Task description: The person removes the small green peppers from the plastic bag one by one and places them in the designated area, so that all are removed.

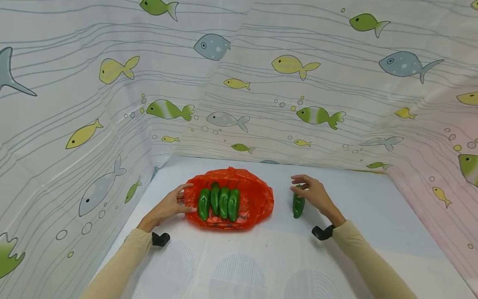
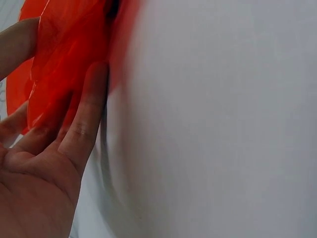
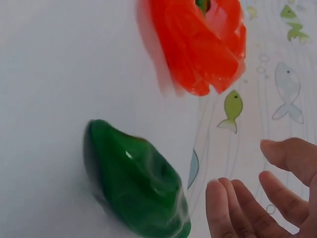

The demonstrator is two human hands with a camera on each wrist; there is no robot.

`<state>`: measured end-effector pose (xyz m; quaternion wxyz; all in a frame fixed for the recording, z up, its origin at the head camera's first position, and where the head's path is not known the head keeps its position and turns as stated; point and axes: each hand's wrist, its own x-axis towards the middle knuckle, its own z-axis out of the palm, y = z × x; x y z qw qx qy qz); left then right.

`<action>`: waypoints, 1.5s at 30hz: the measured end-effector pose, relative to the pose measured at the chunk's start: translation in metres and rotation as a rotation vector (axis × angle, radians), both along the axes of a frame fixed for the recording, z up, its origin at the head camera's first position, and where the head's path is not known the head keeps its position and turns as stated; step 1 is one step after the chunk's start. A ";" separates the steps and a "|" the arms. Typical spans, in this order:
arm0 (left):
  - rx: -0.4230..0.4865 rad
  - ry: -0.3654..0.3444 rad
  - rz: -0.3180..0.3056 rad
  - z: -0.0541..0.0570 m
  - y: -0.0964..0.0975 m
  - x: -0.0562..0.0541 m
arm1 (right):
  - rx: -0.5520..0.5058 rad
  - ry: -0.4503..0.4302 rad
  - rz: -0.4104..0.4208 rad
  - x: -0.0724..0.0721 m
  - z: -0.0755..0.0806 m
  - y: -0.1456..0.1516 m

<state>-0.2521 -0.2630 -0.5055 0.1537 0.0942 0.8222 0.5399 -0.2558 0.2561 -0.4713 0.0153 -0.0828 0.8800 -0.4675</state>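
Note:
A red plastic bag (image 1: 257, 203) lies spread on the table, with several green peppers (image 1: 224, 202) side by side on it. My left hand (image 1: 173, 203) holds the bag's left edge, thumb at the front. In the left wrist view, the fingers (image 2: 81, 129) show through the thin red film (image 2: 69, 44). A single green pepper (image 1: 298, 205) lies to the right of the bag, stem end away from me. Over that stem end is my right hand (image 1: 311, 193), its fingers loosely bent. The right wrist view shows a gap between these fingertips (image 3: 218, 193) and the lone pepper (image 3: 138, 181).
The white table (image 1: 239, 253) carries faint curved patterns near me. Fish-printed sheets (image 1: 254, 95) enclose it at the back and both sides. A small black wrist device (image 1: 160, 239) sits by the left cuff, another (image 1: 322, 232) by the right.

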 end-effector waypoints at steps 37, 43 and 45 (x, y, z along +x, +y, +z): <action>0.010 -0.008 0.009 0.001 0.002 0.000 | -0.078 0.036 0.320 0.001 -0.001 -0.106; 0.001 -0.005 0.008 0.002 0.001 0.000 | -0.057 0.049 0.342 -0.006 -0.007 -0.125; -0.005 -0.002 0.007 0.002 0.001 0.000 | -0.049 0.045 0.332 -0.008 -0.008 -0.130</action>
